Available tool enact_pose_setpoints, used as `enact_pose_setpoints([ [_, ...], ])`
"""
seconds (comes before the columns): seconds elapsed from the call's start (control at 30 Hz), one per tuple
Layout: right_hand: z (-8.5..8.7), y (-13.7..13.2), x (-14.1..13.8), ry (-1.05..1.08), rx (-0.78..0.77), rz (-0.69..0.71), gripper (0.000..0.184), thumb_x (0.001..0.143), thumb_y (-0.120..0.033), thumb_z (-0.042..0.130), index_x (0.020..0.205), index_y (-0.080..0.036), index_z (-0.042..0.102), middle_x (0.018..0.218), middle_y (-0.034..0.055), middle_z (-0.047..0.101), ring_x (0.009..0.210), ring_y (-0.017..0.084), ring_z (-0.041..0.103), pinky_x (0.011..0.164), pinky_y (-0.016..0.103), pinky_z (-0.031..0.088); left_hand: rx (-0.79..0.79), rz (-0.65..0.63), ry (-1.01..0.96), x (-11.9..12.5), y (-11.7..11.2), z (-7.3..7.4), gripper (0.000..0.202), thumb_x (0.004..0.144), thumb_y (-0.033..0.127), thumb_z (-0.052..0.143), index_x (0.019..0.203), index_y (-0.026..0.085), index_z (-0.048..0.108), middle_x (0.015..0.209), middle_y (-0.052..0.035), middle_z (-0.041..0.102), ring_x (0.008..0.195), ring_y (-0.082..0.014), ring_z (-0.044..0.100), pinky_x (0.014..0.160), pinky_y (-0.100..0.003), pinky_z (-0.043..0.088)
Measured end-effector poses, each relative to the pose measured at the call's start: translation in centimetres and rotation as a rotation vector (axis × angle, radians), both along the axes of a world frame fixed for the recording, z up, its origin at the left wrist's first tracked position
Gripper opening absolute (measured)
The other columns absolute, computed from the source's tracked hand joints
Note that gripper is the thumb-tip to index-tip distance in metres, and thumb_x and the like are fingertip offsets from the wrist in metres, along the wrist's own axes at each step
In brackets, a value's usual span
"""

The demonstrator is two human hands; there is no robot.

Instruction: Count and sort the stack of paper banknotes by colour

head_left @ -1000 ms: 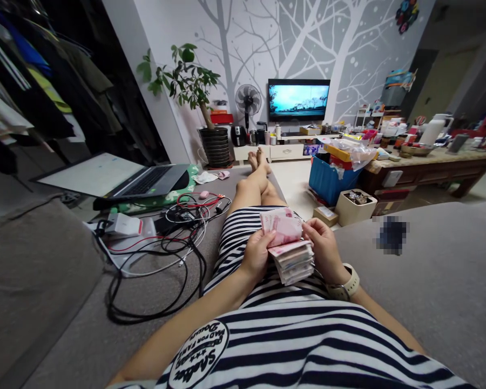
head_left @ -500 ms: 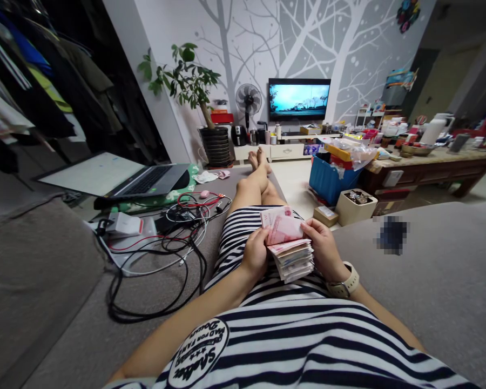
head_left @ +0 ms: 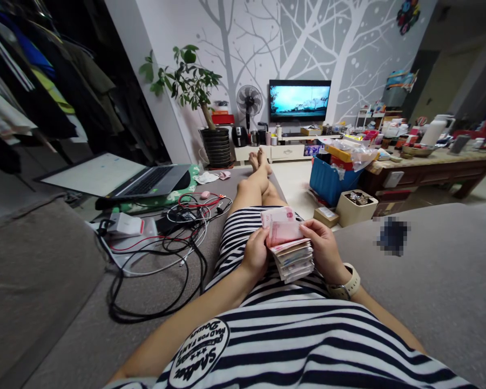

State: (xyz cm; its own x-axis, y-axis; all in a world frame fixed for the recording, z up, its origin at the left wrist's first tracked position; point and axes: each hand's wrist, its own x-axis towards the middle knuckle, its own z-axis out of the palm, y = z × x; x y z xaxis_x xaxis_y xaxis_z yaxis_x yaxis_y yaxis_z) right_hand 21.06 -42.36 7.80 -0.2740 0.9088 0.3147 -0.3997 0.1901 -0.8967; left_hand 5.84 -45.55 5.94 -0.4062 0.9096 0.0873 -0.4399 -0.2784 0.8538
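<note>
A thick stack of folded banknotes (head_left: 294,262) rests over my lap on the striped clothing (head_left: 237,237). Pink banknotes (head_left: 285,233) stand up at its top, one in front of another. My left hand (head_left: 257,253) is closed on the left edge of the notes, thumb on the front face. With thumb and fingers, my right hand (head_left: 322,246) pinches the upper right corner of the front pink note; its lower fingers lie beside the stack, partly hidden. A pale watch (head_left: 346,283) is on my right wrist.
Left of my legs, an open laptop (head_left: 149,181) sits on a green cloth, with tangled cables (head_left: 182,237) and a white box (head_left: 125,224) nearby. To the right are a blue bin (head_left: 332,181), a beige container (head_left: 356,208) and a crowded table (head_left: 441,156). A television (head_left: 299,101) is ahead.
The front pink note has shifted slightly in my fingers, and my right fingertips have moved a little to the left. Both hands keep their hold.
</note>
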Motion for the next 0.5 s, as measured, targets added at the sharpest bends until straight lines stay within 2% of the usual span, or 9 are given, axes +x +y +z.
enact_pose_setpoints([
  [0.2,-0.24,0.16,-0.05,0.003,-0.002,0.019,0.027,0.08,-0.044,0.07,0.072,-0.019,0.062,0.057,-0.0027,0.056,0.05,0.01,0.038,0.05,0.025,0.028,0.019,-0.055,-0.065,0.63,-0.41,0.7,0.022,0.065,0.037,0.074,0.072,0.017,0.069,0.073,-0.0029,0.072,0.075,-0.0224,0.067,0.078,-0.036,0.052],
  [0.33,-0.42,0.33,-0.12,0.027,-0.041,0.004,0.03,0.075,-0.044,0.075,0.07,-0.02,0.057,0.057,-0.0052,0.049,0.05,0.009,0.037,0.051,0.025,0.03,0.017,-0.088,-0.061,0.72,-0.61,0.9,0.024,0.063,0.034,0.076,0.078,0.017,0.07,0.078,-0.0046,0.074,0.084,-0.0259,0.07,0.08,-0.039,0.052],
  [0.5,-0.79,0.89,-0.29,0.036,-0.087,-0.013,0.03,0.073,-0.044,0.076,0.075,-0.021,0.056,0.061,-0.0056,0.05,0.051,0.01,0.038,0.05,0.024,0.03,0.001,-0.144,-0.029,0.6,-0.86,0.78,0.029,0.062,0.033,0.079,0.084,0.016,0.07,0.083,-0.0066,0.075,0.087,-0.0275,0.07,0.081,-0.039,0.053],
])
